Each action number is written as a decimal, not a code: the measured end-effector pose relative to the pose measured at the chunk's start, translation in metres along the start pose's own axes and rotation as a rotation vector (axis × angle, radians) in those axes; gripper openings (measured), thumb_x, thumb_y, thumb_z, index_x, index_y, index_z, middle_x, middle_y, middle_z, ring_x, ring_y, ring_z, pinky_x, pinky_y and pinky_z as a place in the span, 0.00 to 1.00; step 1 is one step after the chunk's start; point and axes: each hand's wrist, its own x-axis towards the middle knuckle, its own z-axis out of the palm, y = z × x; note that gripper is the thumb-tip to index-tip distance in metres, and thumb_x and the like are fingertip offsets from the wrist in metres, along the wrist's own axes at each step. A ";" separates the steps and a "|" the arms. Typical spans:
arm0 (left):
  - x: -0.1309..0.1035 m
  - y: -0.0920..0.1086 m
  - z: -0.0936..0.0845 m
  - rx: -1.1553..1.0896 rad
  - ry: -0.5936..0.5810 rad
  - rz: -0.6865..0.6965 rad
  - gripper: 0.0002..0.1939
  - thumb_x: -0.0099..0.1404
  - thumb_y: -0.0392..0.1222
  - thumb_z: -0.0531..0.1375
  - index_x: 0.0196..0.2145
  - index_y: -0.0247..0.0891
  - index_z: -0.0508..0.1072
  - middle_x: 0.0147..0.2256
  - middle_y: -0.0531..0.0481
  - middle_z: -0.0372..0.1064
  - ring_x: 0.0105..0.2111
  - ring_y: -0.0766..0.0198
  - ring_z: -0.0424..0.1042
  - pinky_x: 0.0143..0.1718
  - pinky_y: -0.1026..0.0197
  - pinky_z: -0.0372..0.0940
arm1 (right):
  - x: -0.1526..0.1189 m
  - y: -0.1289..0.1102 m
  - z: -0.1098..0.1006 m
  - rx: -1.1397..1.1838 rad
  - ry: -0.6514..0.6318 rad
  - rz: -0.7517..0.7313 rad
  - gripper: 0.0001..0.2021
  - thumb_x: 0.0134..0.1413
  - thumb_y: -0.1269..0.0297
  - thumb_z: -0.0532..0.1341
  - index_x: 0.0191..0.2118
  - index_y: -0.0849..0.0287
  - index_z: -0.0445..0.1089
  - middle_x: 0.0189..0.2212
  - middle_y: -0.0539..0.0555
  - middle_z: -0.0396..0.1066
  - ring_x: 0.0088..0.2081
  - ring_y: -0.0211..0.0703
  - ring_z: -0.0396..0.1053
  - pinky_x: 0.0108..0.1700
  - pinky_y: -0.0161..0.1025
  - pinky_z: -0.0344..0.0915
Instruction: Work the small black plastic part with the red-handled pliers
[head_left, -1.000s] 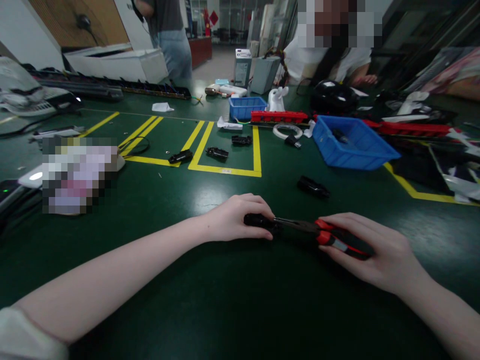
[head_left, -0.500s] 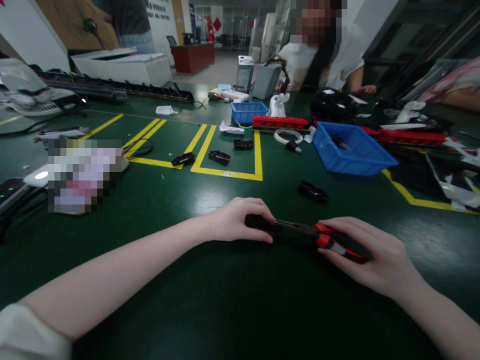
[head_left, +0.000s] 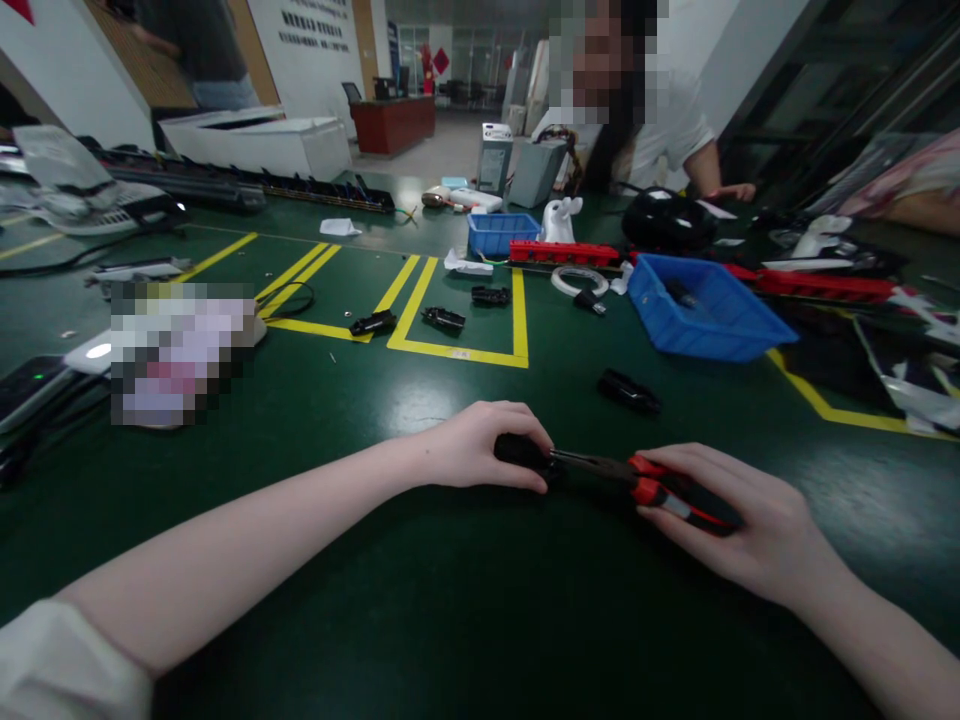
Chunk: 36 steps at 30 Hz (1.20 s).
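Observation:
My left hand (head_left: pixel 491 445) is closed around a small black plastic part (head_left: pixel 519 450), partly covered by the thumb and fingers. In my right hand (head_left: pixel 742 520) is a pair of needle-nose pliers (head_left: pixel 649 482) with red and black handles. Their thin jaws point left and meet the end of the black part; what they grip there is too small to make out. A similar black part (head_left: pixel 628 390) lies on the green table a little beyond the pliers.
More black parts (head_left: pixel 444 319) lie by the yellow tape markings. A blue bin (head_left: pixel 709 310) stands at the right, with a smaller blue bin (head_left: pixel 502 233) farther back. A phone (head_left: pixel 184 360) and cables are at the left. Across the table sits a person (head_left: pixel 667 130).
The view has tilted and shifted slightly, so the scene sits a little lower. Both hands keep their hold on the black part and the pliers, with little other movement.

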 end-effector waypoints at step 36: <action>0.001 0.001 0.000 0.098 -0.026 0.002 0.14 0.62 0.42 0.67 0.43 0.36 0.72 0.44 0.48 0.67 0.44 0.61 0.68 0.44 0.59 0.65 | 0.004 -0.001 0.002 0.020 -0.027 0.001 0.18 0.55 0.57 0.64 0.52 0.52 0.70 0.44 0.55 0.77 0.41 0.49 0.76 0.41 0.44 0.75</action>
